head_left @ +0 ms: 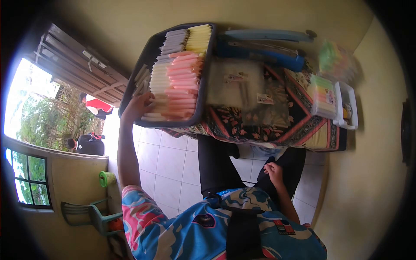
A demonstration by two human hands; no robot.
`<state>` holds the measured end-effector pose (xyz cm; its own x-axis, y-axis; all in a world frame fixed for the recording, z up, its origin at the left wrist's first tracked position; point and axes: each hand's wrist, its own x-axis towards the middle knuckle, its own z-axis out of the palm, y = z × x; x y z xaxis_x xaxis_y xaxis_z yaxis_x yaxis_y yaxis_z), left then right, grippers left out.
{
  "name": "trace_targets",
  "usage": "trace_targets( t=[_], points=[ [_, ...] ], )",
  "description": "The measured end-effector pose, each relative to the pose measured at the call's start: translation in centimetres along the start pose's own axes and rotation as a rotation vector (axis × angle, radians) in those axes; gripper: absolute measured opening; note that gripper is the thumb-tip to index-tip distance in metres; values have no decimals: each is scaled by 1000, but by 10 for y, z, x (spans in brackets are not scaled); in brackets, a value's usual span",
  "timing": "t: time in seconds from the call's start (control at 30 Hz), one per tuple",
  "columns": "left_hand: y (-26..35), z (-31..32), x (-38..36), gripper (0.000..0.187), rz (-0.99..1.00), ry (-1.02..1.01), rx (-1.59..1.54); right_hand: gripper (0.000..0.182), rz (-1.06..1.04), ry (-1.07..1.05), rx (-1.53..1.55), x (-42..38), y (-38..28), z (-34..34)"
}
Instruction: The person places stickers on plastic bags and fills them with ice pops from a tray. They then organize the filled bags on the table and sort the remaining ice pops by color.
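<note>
A dark tray [200, 113] holds stacked rows of slim wrapped sticks, like thin candles: pink sticks [182, 71], cream sticks [159, 82], yellow sticks [198, 38] and grey-lilac sticks [174, 41]. Over the tray's left side, my left hand [141, 105] has its fingers curled at the pale greyish sticks [142, 78]. Whatever lies between those fingertips is too blurred to make out. My right hand [274, 172] rests above my lap, away from the table, with its fingers curled in and nothing visible in them.
Clear plastic bags [236, 84] lie on the patterned tablecloth [299, 130]. Behind them stands a blue long-armed device [264, 54], probably a bag sealer. To the right are packs of multicoloured sticks [323, 93] and a white container [346, 106]. A green chair [97, 216] stands lower left.
</note>
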<state>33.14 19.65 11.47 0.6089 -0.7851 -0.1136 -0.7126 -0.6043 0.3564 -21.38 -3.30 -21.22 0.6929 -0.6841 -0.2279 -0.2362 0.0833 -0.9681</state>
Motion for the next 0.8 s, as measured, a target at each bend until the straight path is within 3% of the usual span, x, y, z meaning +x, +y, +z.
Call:
trace_targets(
  t=[0.07,0.2,0.3,0.4,0.5,0.6,0.73,0.8],
  points=[
    [-5,0,0,34,57,114,136,15,42,24,85,2,0,-3],
    [-22,-10,-2,34,-54,411,39,15,114,57,229,2,-2,-8],
    [-44,-8,0,29,-127,373,130,15,134,68,273,2,-6,-8],
    [-84,9,10,25,178,429,248,16,141,68,298,2,-9,-9],
    [-21,1,-1,24,-2,474,221,19,136,71,303,1,-7,-12],
    [10,-1,-5,28,207,352,306,20,169,83,328,1,-7,-13],
    [9,10,10,48,264,256,138,20,191,65,380,-1,-10,-15],
    [8,12,13,48,204,226,147,18,193,95,415,-2,-10,-13]
  ],
)
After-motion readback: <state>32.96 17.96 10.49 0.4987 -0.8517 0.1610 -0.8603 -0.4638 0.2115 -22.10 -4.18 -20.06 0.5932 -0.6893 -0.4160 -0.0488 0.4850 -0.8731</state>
